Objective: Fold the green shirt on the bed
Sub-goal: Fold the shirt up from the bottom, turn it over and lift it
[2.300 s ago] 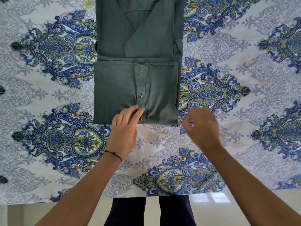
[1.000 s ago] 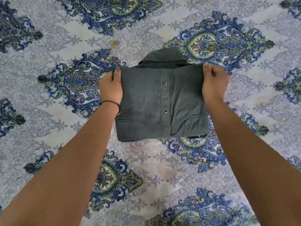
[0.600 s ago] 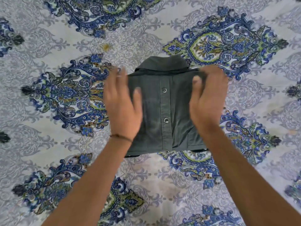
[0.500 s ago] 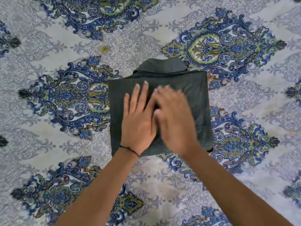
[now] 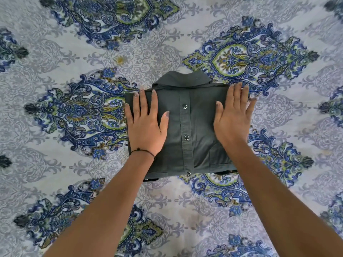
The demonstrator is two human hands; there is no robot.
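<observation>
The dark green shirt [image 5: 193, 125] lies folded into a compact rectangle in the middle of the bed, button placket up and collar at the far edge. My left hand [image 5: 144, 125] lies flat on its left half with fingers straight and spread. My right hand [image 5: 232, 119] lies flat on its right edge, fingers straight and reaching past the far corner. Both palms press the cloth down. My forearms hide the shirt's near corners.
The bed [image 5: 92, 43] is covered by a pale sheet with large blue and green paisley medallions and fills the whole view. A small yellowish stain [image 5: 120, 59] shows beyond the shirt.
The lower half was folded up to the collar, making a compact packet. My hands then met at the middle and have now slid apart to the shirt's left and right sides.
</observation>
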